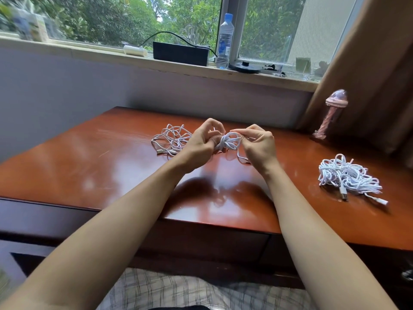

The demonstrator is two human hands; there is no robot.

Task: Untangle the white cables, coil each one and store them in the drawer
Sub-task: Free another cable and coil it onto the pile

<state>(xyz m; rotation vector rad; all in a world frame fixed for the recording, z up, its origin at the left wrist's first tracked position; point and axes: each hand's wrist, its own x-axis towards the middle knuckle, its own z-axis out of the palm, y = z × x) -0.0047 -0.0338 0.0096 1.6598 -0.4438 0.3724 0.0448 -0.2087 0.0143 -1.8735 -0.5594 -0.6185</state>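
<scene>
A small coil of white cable (230, 142) hangs between my hands above the middle of the red-brown desk (111, 171). My left hand (201, 144) grips the coil's left side with curled fingers. My right hand (259, 144) pinches a strand at the coil's upper right; a loose end with a plug trails down below it. A loose white cable tangle (171, 139) lies on the desk just left of my left hand. A larger pile of white cables (348, 175) with USB plugs lies at the desk's right. The drawer front (201, 240) below the desk edge looks closed.
A pink bottle (330, 115) stands at the desk's back right by a brown curtain (368, 74). On the windowsill sit a black box (180, 53), a water bottle (224, 41) and small items. A checked cloth (178, 289) lies below, near me.
</scene>
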